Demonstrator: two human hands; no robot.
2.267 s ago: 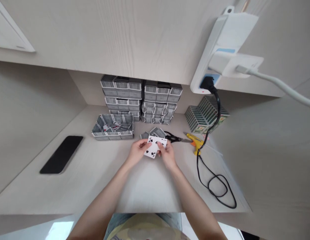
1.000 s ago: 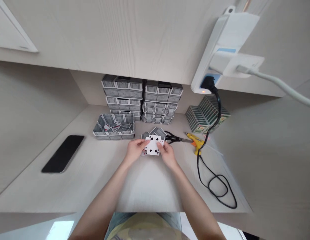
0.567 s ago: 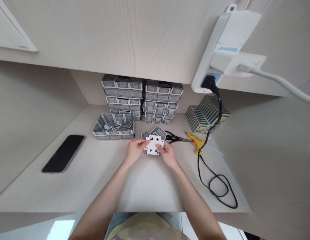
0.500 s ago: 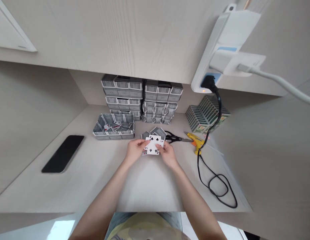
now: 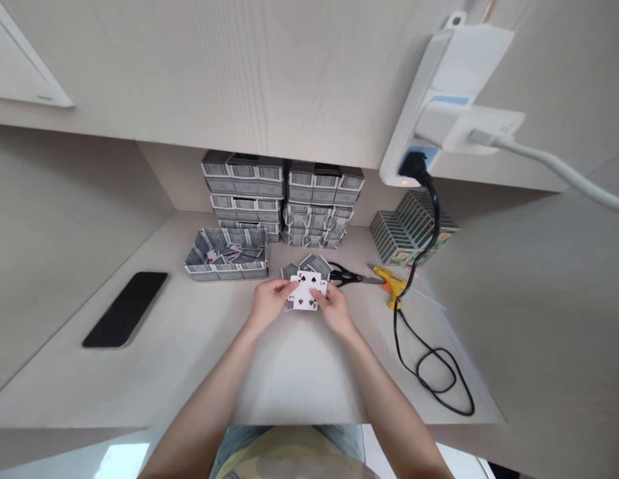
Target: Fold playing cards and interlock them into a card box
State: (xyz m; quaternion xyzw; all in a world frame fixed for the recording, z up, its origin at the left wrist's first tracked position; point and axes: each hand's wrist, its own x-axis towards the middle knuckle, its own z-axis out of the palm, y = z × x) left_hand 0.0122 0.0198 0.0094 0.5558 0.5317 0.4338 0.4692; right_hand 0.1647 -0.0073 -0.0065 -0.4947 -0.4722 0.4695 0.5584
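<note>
Left hand (image 5: 270, 301) and right hand (image 5: 334, 307) pinch playing cards (image 5: 306, 290) between them, thumbs on top.

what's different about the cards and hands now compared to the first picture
The four of spades has turned from tilted to nearly straight, and the card marked 3 now shows crosswise beneath it at both sides. The left hand has shifted slightly left. Both hands still hold the cards; the phone, scissors and glue gun stayed put.
</note>
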